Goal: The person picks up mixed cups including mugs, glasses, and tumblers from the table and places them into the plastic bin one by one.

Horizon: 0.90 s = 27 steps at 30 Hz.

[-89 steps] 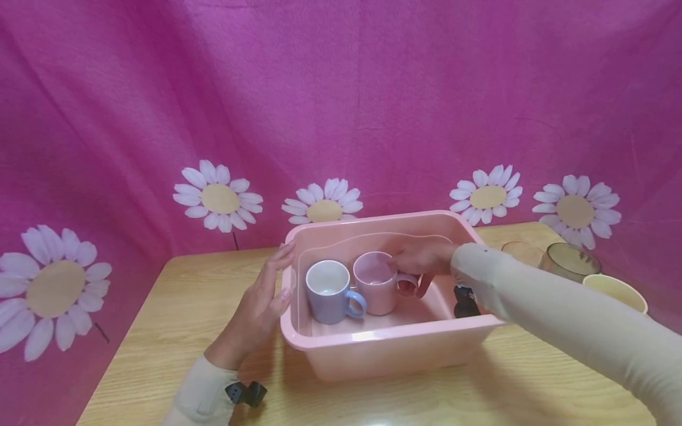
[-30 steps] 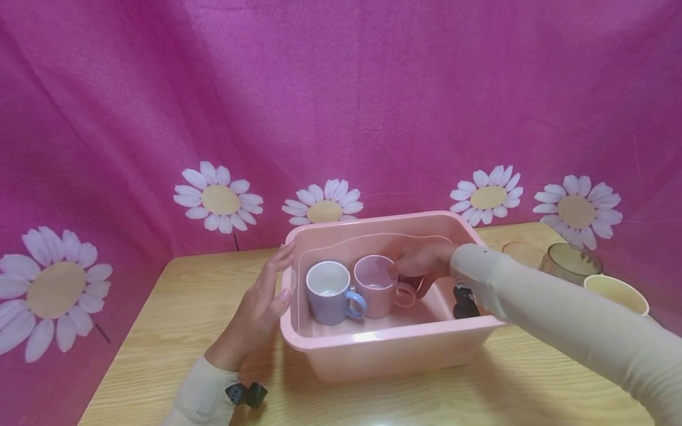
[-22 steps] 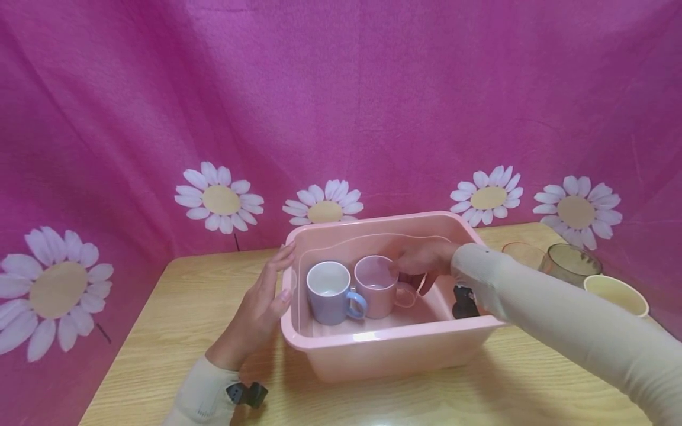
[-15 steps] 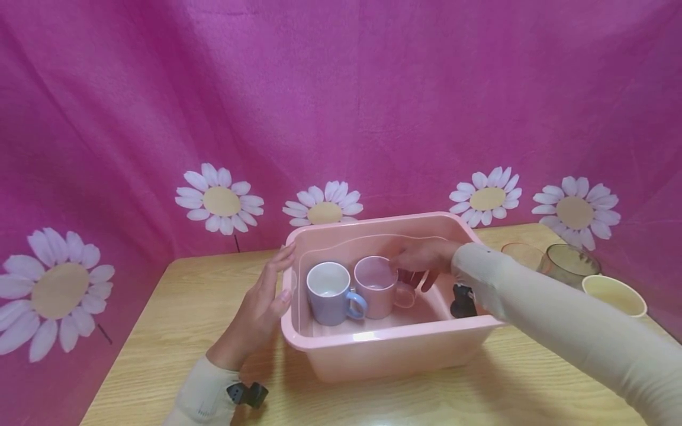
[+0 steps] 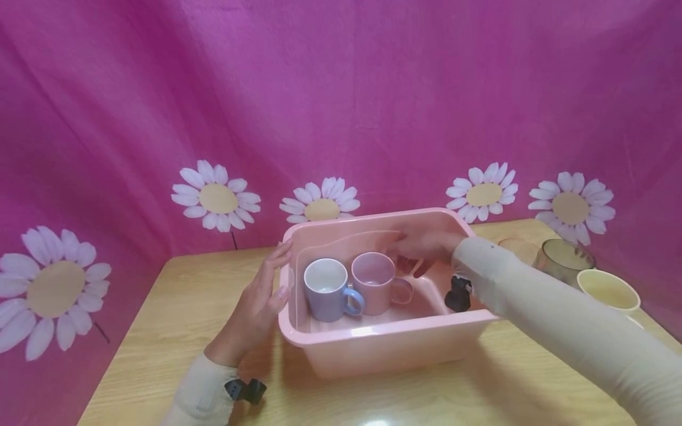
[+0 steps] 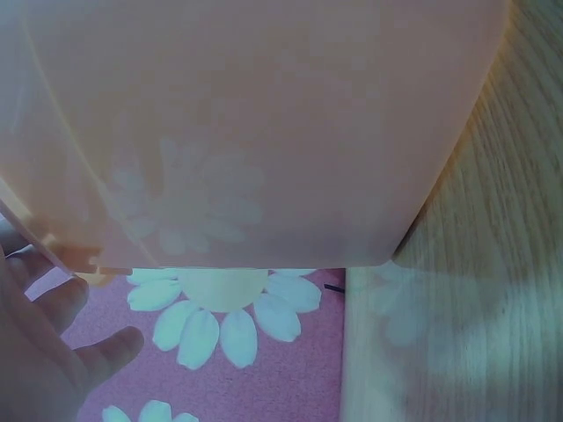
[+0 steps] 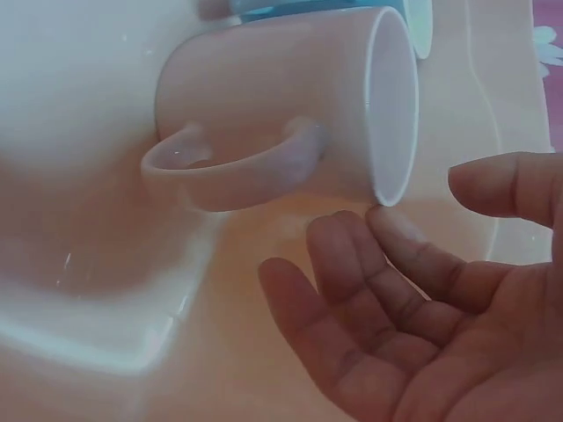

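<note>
A pink plastic tub (image 5: 396, 331) stands on the table. Inside it, at the left end, a blue mug (image 5: 325, 305) with a white interior stands upright, its handle facing right. Right beside it is a pink mug (image 5: 373, 296), also upright with its handle to the right. My right hand (image 5: 426, 245) is in the tub behind that handle. In the right wrist view its fingers (image 7: 339, 264) are loosely bent near the pink mug's rim, thumb apart, holding nothing. My left hand (image 5: 256, 307) rests against the tub's left rim, fingers extended along it.
Right of the tub on the table (image 5: 186, 319) stand a yellow cup (image 5: 607, 290), a dark see-through glass (image 5: 565, 260) and a pale orange see-through glass (image 5: 518, 251), partly behind my right sleeve. A magenta cloth with daisies (image 5: 341, 106) hangs behind.
My right hand has let go of the pink mug and drawn slightly away from it. The mug sits slightly lower in the tub than three seconds ago. My left hand stays at the rim.
</note>
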Available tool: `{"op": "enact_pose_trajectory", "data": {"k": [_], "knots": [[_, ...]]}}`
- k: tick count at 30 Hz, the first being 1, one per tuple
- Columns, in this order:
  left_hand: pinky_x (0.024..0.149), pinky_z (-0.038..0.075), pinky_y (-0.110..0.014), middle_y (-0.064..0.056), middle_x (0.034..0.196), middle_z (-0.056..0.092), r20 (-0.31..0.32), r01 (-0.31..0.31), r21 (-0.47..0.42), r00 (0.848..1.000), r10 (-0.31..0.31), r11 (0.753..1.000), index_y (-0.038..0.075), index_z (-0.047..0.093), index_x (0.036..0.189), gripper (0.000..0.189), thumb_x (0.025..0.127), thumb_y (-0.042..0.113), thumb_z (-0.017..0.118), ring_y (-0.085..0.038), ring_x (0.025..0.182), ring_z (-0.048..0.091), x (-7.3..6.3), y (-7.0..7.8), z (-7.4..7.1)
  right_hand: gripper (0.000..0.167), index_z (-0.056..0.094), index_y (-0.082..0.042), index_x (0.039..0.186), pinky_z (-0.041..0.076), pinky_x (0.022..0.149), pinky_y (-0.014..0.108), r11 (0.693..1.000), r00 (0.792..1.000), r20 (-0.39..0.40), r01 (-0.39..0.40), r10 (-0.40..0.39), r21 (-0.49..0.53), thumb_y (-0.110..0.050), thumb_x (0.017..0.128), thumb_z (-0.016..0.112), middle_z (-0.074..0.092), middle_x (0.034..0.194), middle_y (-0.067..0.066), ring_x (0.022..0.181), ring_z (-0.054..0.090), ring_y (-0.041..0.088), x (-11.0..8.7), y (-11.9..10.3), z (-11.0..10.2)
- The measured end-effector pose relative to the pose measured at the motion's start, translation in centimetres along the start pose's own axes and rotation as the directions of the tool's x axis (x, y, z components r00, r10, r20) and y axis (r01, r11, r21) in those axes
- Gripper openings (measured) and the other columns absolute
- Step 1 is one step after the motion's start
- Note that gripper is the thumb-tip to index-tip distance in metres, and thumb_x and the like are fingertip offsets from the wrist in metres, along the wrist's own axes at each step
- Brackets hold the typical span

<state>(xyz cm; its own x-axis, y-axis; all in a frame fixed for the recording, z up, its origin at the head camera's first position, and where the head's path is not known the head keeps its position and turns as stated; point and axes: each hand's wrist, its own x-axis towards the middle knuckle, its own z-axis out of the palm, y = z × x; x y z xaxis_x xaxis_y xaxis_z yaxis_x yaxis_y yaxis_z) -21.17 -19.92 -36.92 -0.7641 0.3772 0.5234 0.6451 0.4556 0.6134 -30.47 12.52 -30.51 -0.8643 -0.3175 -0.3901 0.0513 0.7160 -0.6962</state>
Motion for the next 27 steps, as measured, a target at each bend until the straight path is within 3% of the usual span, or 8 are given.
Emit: {"op": "enact_pose_trajectory", "data": {"k": [11, 20, 27], "knots": [[0.109, 0.025, -0.063, 0.002, 0.158, 0.025, -0.006, -0.004, 0.004, 1.0, 0.004, 1.0, 0.011, 0.032, 0.146, 0.053, 0.094, 0.022, 0.041, -0.021, 0.146, 0.019, 0.11, -0.09, 0.03, 0.023, 0.056, -0.002, 0.091, 0.056, 0.071, 0.042, 0.995, 0.996, 0.034, 0.084, -0.085, 0.047, -0.024, 0.093, 0.055, 0.054, 0.075, 0.009, 0.069, 0.056, 0.022, -0.45, -0.29, -0.24], [0.108, 0.026, -0.063, 0.003, 0.158, 0.025, -0.01, -0.001, 0.005, 1.0, 0.001, 1.0, 0.013, 0.032, 0.145, 0.053, 0.094, 0.022, 0.041, -0.021, 0.145, 0.02, 0.03, 0.02, -0.05, 0.028, 0.059, 0.001, 0.095, 0.056, 0.074, 0.041, 0.99, 0.992, 0.0, 0.129, -0.129, 0.062, -0.027, 0.094, 0.054, 0.06, 0.083, 0.011, 0.075, 0.06, 0.023, -0.7, -0.45, -0.5], [0.11, 0.025, -0.059, 0.002, 0.157, 0.026, -0.022, -0.033, 0.014, 0.999, 0.034, 0.999, 0.013, 0.034, 0.144, 0.052, 0.093, 0.019, 0.041, -0.021, 0.145, 0.022, -0.01, -0.22, 0.08, 0.03, 0.06, 0.003, 0.105, 0.057, 0.078, 0.04, 0.988, 0.992, -0.026, 0.129, -0.127, 0.087, -0.024, 0.094, 0.055, 0.064, 0.092, 0.014, 0.083, 0.064, 0.024, -1.05, -0.56, -0.96]]}}
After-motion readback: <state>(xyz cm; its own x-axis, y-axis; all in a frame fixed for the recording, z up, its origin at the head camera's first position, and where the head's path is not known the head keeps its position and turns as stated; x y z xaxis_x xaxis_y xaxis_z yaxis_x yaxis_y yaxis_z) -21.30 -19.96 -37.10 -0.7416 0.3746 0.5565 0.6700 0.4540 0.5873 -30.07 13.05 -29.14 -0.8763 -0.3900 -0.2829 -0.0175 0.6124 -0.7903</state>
